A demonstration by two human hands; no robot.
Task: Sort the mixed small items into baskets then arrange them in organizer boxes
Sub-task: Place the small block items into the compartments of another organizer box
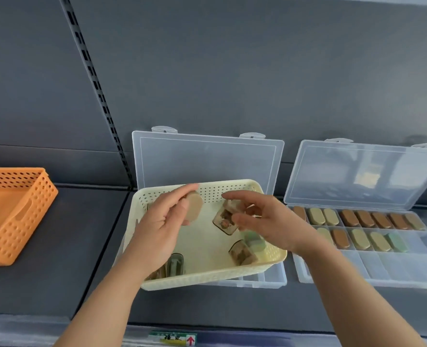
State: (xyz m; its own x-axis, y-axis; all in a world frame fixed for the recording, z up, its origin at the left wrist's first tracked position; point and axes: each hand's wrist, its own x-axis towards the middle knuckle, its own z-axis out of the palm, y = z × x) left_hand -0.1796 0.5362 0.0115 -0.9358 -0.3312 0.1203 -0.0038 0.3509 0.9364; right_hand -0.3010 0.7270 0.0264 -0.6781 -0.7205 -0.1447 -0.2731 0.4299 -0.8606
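A: How much room did we have? Our cream perforated plastic basket (207, 274) sat atop a clear open organizer box (270, 280), overhanging its near edge, with bare grey shelf (64, 246) between it and the empty orange perforated basket (17, 214) to the left.

B: And our hands? Our left hand (162, 229) pinched a tan oblong eraser (193, 206) over the basket; our right hand (270, 221) hovered beside it, fingers spread and curled, holding nothing we could see.

A: To the right, the second clear compartmented box (382, 266) held rows of brown, tan and green erasers, its lid (362, 174) raised against the wall
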